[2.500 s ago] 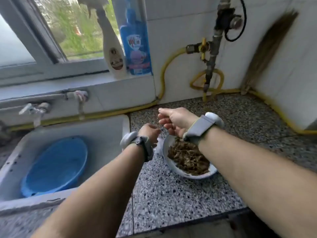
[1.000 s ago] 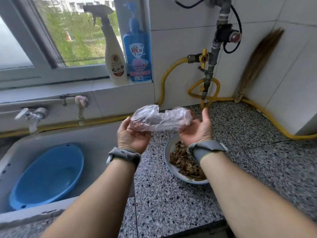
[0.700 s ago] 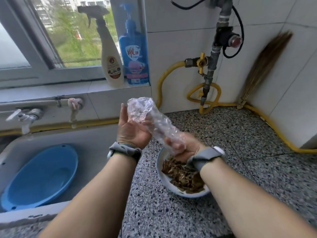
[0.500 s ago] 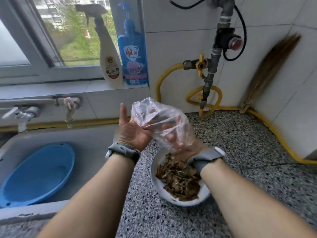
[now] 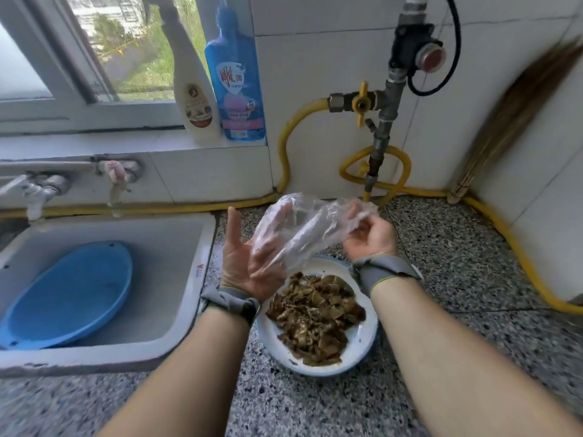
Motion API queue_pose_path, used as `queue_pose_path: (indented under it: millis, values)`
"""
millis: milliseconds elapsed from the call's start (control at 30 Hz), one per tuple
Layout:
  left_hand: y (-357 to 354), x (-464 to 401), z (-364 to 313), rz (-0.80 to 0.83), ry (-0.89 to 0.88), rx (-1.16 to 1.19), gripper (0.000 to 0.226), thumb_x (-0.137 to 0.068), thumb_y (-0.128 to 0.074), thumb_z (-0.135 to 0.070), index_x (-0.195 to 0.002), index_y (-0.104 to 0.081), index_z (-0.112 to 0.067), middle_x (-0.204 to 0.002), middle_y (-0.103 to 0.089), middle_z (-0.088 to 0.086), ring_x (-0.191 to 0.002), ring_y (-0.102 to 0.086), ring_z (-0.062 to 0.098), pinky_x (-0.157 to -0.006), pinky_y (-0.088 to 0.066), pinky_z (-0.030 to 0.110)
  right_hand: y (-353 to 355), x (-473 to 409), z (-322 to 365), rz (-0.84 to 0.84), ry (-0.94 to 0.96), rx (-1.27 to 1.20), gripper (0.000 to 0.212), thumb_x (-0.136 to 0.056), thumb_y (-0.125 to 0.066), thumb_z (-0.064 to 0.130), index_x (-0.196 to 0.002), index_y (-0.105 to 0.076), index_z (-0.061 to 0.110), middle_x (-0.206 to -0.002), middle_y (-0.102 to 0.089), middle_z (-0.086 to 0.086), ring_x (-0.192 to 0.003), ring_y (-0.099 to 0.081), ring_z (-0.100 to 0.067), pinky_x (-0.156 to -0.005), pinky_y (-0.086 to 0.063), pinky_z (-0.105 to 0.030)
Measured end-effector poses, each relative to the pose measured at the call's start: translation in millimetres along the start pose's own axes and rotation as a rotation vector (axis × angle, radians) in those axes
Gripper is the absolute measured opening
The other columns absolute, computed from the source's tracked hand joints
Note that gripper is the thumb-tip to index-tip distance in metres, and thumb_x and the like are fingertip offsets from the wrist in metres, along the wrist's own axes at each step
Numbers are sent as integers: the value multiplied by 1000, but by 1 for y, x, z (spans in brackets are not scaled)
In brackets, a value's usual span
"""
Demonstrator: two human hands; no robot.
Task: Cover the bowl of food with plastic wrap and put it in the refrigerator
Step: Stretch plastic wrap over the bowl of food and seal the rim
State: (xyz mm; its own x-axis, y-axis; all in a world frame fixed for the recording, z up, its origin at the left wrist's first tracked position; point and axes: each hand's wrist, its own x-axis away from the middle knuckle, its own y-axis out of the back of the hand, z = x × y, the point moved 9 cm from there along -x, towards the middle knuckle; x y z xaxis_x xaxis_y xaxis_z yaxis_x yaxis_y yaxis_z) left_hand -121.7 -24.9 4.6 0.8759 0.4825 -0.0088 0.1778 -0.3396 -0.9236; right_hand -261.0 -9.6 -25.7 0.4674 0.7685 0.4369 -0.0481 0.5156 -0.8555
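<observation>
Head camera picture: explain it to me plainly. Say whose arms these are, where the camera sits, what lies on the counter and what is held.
No machine here: a person's two bare arms, with grey bands on the wrists, filmed by a camera worn on the head, looking down. The left hand and right hand hold a crumpled sheet of clear plastic wrap between them, above a white bowl of brown food, not yet covered, on the speckled stone counter. At left a sink holds a blue basin.
</observation>
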Motion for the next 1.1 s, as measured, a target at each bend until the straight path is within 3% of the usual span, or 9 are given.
queue_pose_path:
  millis: [67,133,233,367,500,633,767,900,1100]
  values:
    - [12,0,-6,-73,-77,-2,63,-70,-45,-68,-113,-55,-22,-46,-58,-2,-26,-26,2,-31,-20,2,14,-1,3,-67,-36,-71,32,-93,-29,1,-81,-59,-1,-56,-64,-12,-31,-59,-13,-32,-45,-16]
    - [28,1,-16,-193,-177,19,59,-77,-36,-69,-112,-51,-24,-55,-63,-2,-27,-40,2,-32,-22,3,27,-5,4,-103,-102,0,40,-94,-27,10,-72,-60,3,-38,-55,-3,-22,-47,-9,-26,-36,-11]
    - [58,2,-20,-397,-246,92,63,-79,-42,-68,-125,-44,-25,-61,-64,3,-36,-53,5,-32,-34,7,51,-9,4,-175,-213,328,57,-98,-32,32,-45,-46,17,-23,-31,6,-16,-26,-6,-24,-18,-8]
    - [88,0,-21,-578,-210,128,61,-78,-50,-63,-118,-54,-17,-81,-66,8,-57,-60,13,-49,-50,18,71,-8,6,-192,-346,540,80,-98,-38,32,-20,-38,13,-19,-23,5,-15,-22,-7,-27,-13,-11]
    - [114,-5,-20,-682,-155,111,46,-79,-52,-61,-91,-57,-16,-56,-62,-2,-40,-52,5,-45,-33,9,76,-14,9,-197,-361,589,75,-99,-37,25,-28,-53,8,-18,-21,2,-14,-20,-6,-25,-12,-10]
    - [121,-12,-12,-725,-83,172,61,-77,-60,-54,-110,-48,-5,-62,-60,5,-36,-56,9,-46,-52,18,84,-17,11,-248,-374,641,81,-98,-39,22,-20,-49,4,-18,-22,5,-13,-20,-6,-23,-13,-12]
    - [128,-14,-10,-745,-18,176,50,-79,-60,-52,-92,-50,-6,-47,-58,3,-34,-56,12,-43,-53,20,97,-17,12,-320,-382,646,56,-96,-43,23,-41,-41,14,-20,-24,7,-14,-21,-6,-25,-13,-9]
    - [140,-6,-9,-798,40,149,58,-79,-58,-55,-97,-48,0,-61,-61,5,-41,-55,9,-69,-46,17,106,-14,8,-298,-430,653,66,-97,-41,29,-33,-34,15,-20,-25,6,-14,-23,-5,-23,-13,-10]
    - [141,10,-4,-806,67,220,58,-78,-62,-50,-107,-50,-2,-83,-64,9,-47,-61,10,-75,-45,8,114,-1,2,-255,-507,651,74,-96,-40,34,-26,-37,13,-20,-29,6,-14,-26,-6,-22,-17,-7]
